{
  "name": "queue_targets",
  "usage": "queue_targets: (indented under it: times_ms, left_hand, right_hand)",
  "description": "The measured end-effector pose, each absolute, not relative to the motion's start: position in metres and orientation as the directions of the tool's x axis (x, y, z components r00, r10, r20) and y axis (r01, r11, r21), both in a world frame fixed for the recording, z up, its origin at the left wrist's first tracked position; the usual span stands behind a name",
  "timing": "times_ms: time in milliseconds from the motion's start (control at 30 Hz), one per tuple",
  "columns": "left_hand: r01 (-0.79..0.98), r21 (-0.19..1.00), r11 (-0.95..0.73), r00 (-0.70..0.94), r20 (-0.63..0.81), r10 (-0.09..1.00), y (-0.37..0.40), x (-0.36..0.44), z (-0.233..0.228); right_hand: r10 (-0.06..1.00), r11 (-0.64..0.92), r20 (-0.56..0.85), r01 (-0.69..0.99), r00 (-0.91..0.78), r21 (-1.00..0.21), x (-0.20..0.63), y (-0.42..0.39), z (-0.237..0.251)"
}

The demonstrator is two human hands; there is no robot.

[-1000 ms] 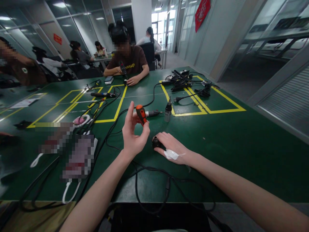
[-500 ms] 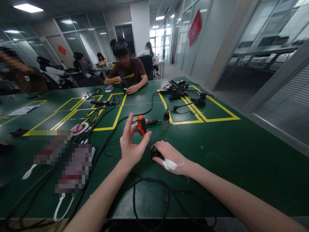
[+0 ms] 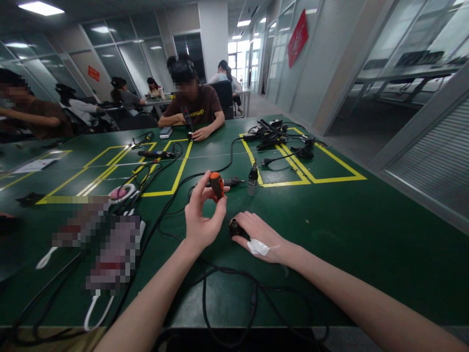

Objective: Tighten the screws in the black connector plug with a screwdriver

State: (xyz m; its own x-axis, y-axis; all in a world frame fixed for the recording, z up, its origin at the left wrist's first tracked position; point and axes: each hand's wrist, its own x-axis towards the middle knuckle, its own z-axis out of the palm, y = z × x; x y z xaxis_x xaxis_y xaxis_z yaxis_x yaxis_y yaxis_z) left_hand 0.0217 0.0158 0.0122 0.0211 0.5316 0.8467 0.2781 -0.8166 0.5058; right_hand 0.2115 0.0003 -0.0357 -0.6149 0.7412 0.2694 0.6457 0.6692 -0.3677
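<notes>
The left hand (image 3: 202, 220) pinches an orange screwdriver (image 3: 217, 185) in its fingertips, near upright, handle leaning far-left, tip down-right toward a black plug (image 3: 234, 228) held on the green table (image 3: 351, 225) under the right hand's (image 3: 258, 233) closed fingers

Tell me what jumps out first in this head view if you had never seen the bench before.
The orange-handled screwdriver stands out, pinched in the left hand above the green table. Just right of it, the right hand, with a white patch on its back, presses a small black connector to the table. Black cables sprawl in front, and yellow floor-tape boxes mark the far side.
</notes>
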Motion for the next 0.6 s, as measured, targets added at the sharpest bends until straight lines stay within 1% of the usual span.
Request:
queue_targets:
  times_ms: [233, 300, 467, 600]
  left_hand:
    - [0.274, 0.479, -0.834, -0.036, 0.872, 0.489, 0.0193, 0.0230, 0.0113]
    - [0.288, 0.498, -0.818, -0.042, 0.860, 0.509, 0.0187, 0.0231, 0.0109]
    - [0.272, 0.551, -0.789, 0.026, 0.815, 0.578, 0.0150, 0.0220, 0.0103]
    - [0.260, 0.588, -0.766, 0.037, 0.786, 0.617, 0.0128, 0.0215, 0.0106]
  right_hand:
    - [0.733, 0.677, 0.266, 0.634, -0.625, -0.375, 0.2118, 0.0002, -0.0352]
    - [0.733, 0.677, 0.266, 0.632, -0.626, -0.376, 0.2122, 0.0001, -0.0358]
    - [0.733, 0.677, 0.278, 0.630, -0.620, -0.380, 0.2130, 0.0010, -0.0387]
    - [0.733, 0.677, 0.271, 0.629, -0.624, -0.382, 0.2130, 0.0022, -0.0403]
